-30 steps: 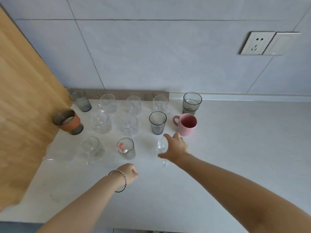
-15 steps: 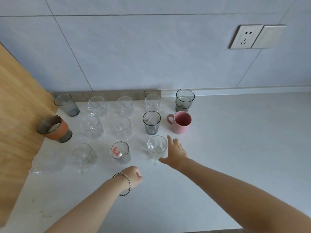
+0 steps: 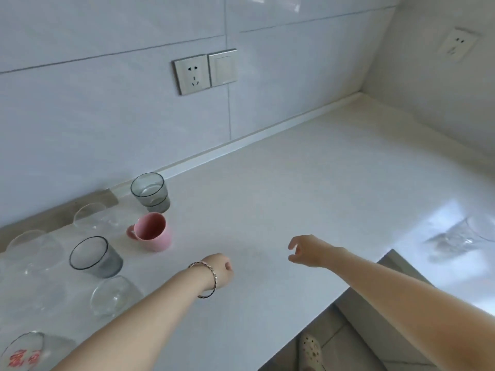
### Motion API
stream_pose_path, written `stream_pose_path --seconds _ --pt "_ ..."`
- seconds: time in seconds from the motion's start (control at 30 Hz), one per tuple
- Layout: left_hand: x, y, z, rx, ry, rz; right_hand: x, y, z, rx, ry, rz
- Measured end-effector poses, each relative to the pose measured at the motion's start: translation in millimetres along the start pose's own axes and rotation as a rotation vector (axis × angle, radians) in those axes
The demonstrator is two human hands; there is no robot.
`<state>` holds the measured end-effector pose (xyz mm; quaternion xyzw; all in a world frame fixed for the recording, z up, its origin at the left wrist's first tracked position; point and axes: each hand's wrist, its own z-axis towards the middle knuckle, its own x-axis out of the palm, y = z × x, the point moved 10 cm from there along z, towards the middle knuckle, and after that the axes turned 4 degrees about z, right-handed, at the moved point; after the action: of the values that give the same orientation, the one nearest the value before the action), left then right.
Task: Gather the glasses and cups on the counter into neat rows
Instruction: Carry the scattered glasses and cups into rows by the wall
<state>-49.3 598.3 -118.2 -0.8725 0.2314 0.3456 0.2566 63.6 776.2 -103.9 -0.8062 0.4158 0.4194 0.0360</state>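
White stone-like counter (image 3: 281, 188) is being shown running to a corner, bare across its middle. Gathered rows are being kept at its left end: a smoky grey tumbler (image 3: 150, 192) by the wall, a pink mug (image 3: 152, 232) in front of it, a dark-rimmed ribbed glass (image 3: 93, 257) nearer, a clear glass (image 3: 113, 295) nearest, and a glass with red print (image 3: 24, 354) at the lower left edge. Blurred clear glasses are being seen behind these. One stray clear glass (image 3: 466, 234) is being left well apart at the far right, lying tilted or on its side; blur prevents certainty. It is being judged light, rigid, slippery and breakable, best gripped around the body rather than by the thin rim. The right hand (image 3: 308, 250) is being held above the counter, fingers loosely spread and empty. The left hand (image 3: 219, 269) is being kept curled into a loose fist, gripping nothing visible.
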Motion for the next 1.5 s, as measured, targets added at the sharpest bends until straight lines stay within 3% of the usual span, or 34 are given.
stream_pose_path --seconds 0.27,0.47,0.63,0.8,0.93,1.07,1.5 --pt "5.8 -189.9 80.7 0.092 0.04 0.107 -88.5 -195.9 -9.0 0.14 -0.116 0.127" --pt "16.7 -304.2 128.7 0.144 0.056 0.118 -182.0 -331.3 -24.9 0.244 -0.324 0.03" --pt "31.3 -352.7 151.5 0.181 0.104 0.168 -187.6 -419.5 -33.5 0.451 -0.236 -0.001" --pt "36.2 -356.1 162.9 0.188 0.137 0.167 -176.3 -446.6 -26.5 0.446 -0.269 0.141" --pt "32.1 -327.6 165.9 0.111 0.143 0.138 -185.5 -428.5 -17.1 0.384 -0.288 0.05" --pt "25.1 -283.3 155.3 0.008 0.119 0.047 -182.7 -366.4 6.4 0.22 -0.264 -0.015" --pt "31.0 -24.6 20.6 -0.32 -0.024 -0.245 -87.3 -3.0 24.2 -0.427 -0.146 -0.199"
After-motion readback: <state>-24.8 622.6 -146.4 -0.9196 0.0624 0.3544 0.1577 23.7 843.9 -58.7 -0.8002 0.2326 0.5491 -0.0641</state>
